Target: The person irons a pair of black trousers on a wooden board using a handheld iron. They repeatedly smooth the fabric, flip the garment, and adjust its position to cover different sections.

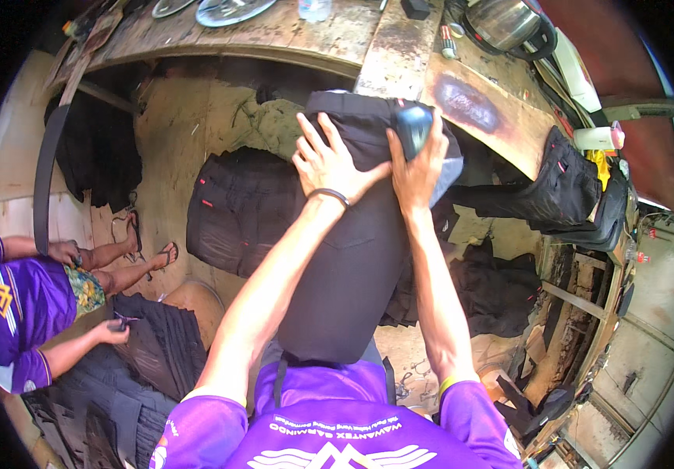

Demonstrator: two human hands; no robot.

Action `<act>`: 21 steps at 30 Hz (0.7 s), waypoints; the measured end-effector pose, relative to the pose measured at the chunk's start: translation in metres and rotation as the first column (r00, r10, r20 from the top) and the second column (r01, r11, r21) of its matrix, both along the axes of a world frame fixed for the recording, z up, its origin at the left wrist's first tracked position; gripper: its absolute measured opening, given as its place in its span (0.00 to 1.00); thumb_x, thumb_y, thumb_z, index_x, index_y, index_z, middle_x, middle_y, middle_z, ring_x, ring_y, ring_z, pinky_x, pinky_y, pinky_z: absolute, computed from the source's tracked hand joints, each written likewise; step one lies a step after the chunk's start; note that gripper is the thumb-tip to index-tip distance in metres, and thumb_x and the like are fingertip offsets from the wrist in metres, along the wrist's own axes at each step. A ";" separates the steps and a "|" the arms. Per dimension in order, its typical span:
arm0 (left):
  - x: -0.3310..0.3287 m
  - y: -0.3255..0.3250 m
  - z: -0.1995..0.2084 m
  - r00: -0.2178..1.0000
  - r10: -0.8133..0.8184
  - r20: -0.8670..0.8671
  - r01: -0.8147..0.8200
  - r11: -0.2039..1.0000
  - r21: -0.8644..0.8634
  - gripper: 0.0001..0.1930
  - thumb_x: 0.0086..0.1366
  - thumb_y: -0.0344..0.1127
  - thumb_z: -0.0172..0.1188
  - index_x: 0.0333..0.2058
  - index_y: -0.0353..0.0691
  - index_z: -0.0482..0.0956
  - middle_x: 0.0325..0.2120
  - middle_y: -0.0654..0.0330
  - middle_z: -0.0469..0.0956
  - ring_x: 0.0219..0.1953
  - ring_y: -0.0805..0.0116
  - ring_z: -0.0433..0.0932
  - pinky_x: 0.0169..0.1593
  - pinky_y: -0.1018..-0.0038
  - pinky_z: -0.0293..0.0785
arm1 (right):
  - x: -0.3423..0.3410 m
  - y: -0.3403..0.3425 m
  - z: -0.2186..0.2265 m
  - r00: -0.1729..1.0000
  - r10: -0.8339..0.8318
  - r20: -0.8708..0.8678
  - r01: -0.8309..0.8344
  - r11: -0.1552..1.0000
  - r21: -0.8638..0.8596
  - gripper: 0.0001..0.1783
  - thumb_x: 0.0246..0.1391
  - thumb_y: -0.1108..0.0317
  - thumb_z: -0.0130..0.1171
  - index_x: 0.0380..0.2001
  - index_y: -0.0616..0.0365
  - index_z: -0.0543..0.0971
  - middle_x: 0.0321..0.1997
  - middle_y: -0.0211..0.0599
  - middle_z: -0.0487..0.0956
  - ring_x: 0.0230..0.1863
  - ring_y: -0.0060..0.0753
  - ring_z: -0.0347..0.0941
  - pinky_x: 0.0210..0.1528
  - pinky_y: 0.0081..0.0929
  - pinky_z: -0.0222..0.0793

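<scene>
A black garment (342,289) lies lengthwise, a bluish object (412,127) near its waistband (348,104).

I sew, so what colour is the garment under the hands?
The garment is black; it shows best in the head view.

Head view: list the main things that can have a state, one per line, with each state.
Black garment: laid out lengthwise
Dark object: held, blurred
Left hand: open, spread on black garment
Right hand: closed around dark object
Shorts at left: laid flat
Board: marked dark
Kettle: partly out of view
Co-worker: seated, holding small tool
</scene>
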State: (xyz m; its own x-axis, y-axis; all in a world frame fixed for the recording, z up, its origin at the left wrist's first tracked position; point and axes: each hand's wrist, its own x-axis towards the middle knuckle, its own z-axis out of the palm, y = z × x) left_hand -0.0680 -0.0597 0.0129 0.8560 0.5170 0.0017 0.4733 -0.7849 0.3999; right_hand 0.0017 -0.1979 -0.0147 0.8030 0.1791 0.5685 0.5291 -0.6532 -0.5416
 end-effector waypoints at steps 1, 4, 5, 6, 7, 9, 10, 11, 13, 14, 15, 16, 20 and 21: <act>0.012 0.003 -0.002 1.000 0.012 -0.006 -0.012 0.999 0.053 0.81 0.44 0.85 0.70 0.79 0.27 0.45 0.80 0.28 0.41 0.72 0.35 0.63 0.72 0.46 0.63 | 0.020 0.006 -0.004 0.997 0.010 0.071 -0.011 1.000 0.019 0.49 0.60 0.58 0.77 0.76 0.64 0.64 0.59 0.60 0.76 0.57 0.62 0.71 0.60 0.52 0.71; 0.021 0.006 -0.006 0.998 0.044 -0.053 -0.044 0.999 0.000 0.81 0.42 0.87 0.70 0.78 0.28 0.48 0.80 0.29 0.43 0.72 0.34 0.62 0.74 0.44 0.58 | 0.054 0.014 0.001 0.999 -0.018 0.030 0.016 0.997 0.070 0.47 0.61 0.54 0.76 0.74 0.65 0.67 0.57 0.59 0.78 0.57 0.62 0.74 0.61 0.53 0.72; 0.019 0.007 -0.008 0.999 0.042 0.010 -0.041 0.998 -0.039 0.78 0.44 0.85 0.71 0.80 0.35 0.47 0.81 0.33 0.41 0.78 0.33 0.54 0.78 0.39 0.50 | 0.056 0.011 0.008 1.000 -0.005 0.004 0.005 0.993 0.117 0.46 0.61 0.53 0.76 0.74 0.65 0.68 0.57 0.59 0.79 0.58 0.63 0.74 0.62 0.53 0.72; 0.015 0.008 -0.010 0.992 -0.043 0.122 0.040 0.999 0.025 0.77 0.46 0.84 0.71 0.81 0.37 0.46 0.81 0.35 0.40 0.80 0.35 0.49 0.79 0.37 0.46 | 0.052 0.008 0.018 0.999 0.033 0.006 -0.033 0.986 0.164 0.46 0.61 0.51 0.76 0.73 0.65 0.69 0.57 0.59 0.79 0.59 0.63 0.75 0.63 0.53 0.72; 0.013 0.009 -0.012 0.974 -0.125 0.190 0.103 0.987 0.122 0.76 0.47 0.82 0.72 0.82 0.40 0.45 0.82 0.37 0.39 0.82 0.36 0.45 0.79 0.35 0.43 | 0.043 0.001 0.030 0.992 0.035 -0.123 -0.010 0.980 0.201 0.44 0.61 0.54 0.77 0.72 0.66 0.70 0.58 0.57 0.81 0.62 0.58 0.78 0.66 0.48 0.73; 0.013 0.012 -0.013 0.904 -0.315 0.289 0.277 0.946 0.166 0.69 0.55 0.77 0.70 0.83 0.49 0.44 0.83 0.44 0.39 0.85 0.43 0.33 0.80 0.30 0.30 | 0.017 -0.017 0.060 0.972 -0.012 -0.235 0.115 0.896 0.430 0.41 0.61 0.58 0.77 0.70 0.66 0.72 0.59 0.55 0.81 0.62 0.52 0.79 0.66 0.44 0.74; 0.018 0.014 -0.013 0.903 -0.359 0.234 0.328 0.931 0.161 0.66 0.57 0.77 0.68 0.83 0.48 0.46 0.84 0.47 0.40 0.85 0.46 0.35 0.80 0.30 0.30 | 0.000 -0.027 0.074 0.969 0.044 -0.244 0.091 0.852 0.516 0.39 0.61 0.60 0.77 0.68 0.66 0.72 0.59 0.54 0.81 0.62 0.50 0.79 0.67 0.42 0.74; 0.022 0.014 -0.011 0.917 -0.362 0.166 0.338 0.928 0.158 0.65 0.58 0.78 0.67 0.83 0.48 0.47 0.84 0.48 0.41 0.85 0.47 0.35 0.79 0.28 0.29 | -0.027 -0.038 0.084 0.956 0.022 -0.294 0.117 0.887 0.447 0.37 0.59 0.63 0.78 0.67 0.66 0.73 0.59 0.53 0.81 0.60 0.47 0.80 0.66 0.41 0.74; 0.036 0.014 -0.007 0.930 -0.362 0.058 0.350 0.924 0.153 0.64 0.58 0.78 0.65 0.82 0.48 0.49 0.84 0.51 0.43 0.85 0.49 0.36 0.77 0.23 0.28 | -0.082 -0.055 0.092 0.926 0.090 -0.367 0.046 0.937 0.345 0.37 0.54 0.67 0.78 0.64 0.65 0.74 0.59 0.52 0.81 0.59 0.47 0.80 0.65 0.40 0.75; 0.043 0.012 -0.004 0.934 -0.356 0.021 0.349 0.926 0.141 0.64 0.58 0.79 0.65 0.82 0.48 0.50 0.84 0.52 0.44 0.85 0.49 0.36 0.76 0.21 0.27 | -0.113 -0.061 0.093 0.907 0.165 -0.387 -0.022 0.937 0.347 0.38 0.50 0.68 0.79 0.63 0.65 0.74 0.59 0.52 0.80 0.59 0.50 0.80 0.65 0.42 0.75; 0.051 0.011 -0.001 0.938 -0.336 -0.082 0.345 0.927 0.146 0.63 0.58 0.79 0.64 0.82 0.48 0.51 0.84 0.54 0.44 0.86 0.50 0.37 0.75 0.18 0.27 | -0.135 -0.060 0.083 0.887 0.152 -0.437 -0.035 0.964 0.264 0.40 0.46 0.68 0.79 0.63 0.63 0.75 0.58 0.51 0.79 0.59 0.52 0.79 0.64 0.44 0.75; 0.057 0.009 0.002 0.940 -0.340 -0.023 0.341 0.933 0.119 0.63 0.58 0.79 0.64 0.82 0.47 0.52 0.84 0.54 0.45 0.86 0.50 0.37 0.73 0.16 0.26 | -0.158 -0.058 0.076 0.922 0.197 -0.332 -0.127 0.967 0.222 0.42 0.42 0.67 0.80 0.62 0.61 0.75 0.57 0.50 0.78 0.58 0.54 0.78 0.64 0.47 0.74; 0.072 0.003 0.005 0.943 -0.331 0.029 0.322 0.933 0.159 0.61 0.55 0.83 0.64 0.76 0.44 0.65 0.79 0.54 0.59 0.85 0.51 0.41 0.69 0.10 0.24 | -0.191 -0.036 0.038 0.973 0.046 -0.225 -0.057 0.997 -0.042 0.39 0.43 0.54 0.85 0.56 0.56 0.80 0.50 0.44 0.78 0.51 0.50 0.77 0.54 0.48 0.72; 0.072 0.001 0.005 0.930 -0.361 0.064 0.344 0.920 0.190 0.60 0.55 0.84 0.63 0.74 0.43 0.68 0.77 0.54 0.62 0.85 0.52 0.42 0.69 0.10 0.24 | -0.188 -0.030 0.032 0.988 0.021 -0.152 -0.024 1.000 -0.018 0.37 0.44 0.50 0.85 0.54 0.56 0.81 0.48 0.42 0.79 0.49 0.48 0.77 0.52 0.47 0.72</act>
State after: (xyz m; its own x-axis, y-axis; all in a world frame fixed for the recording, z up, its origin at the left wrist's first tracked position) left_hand 0.0035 -0.0584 0.0175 0.9738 0.1662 0.1551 0.1195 -0.9547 0.2727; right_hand -0.1868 -0.2274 0.0168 0.8754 0.2079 0.4364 0.4563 -0.6536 -0.6038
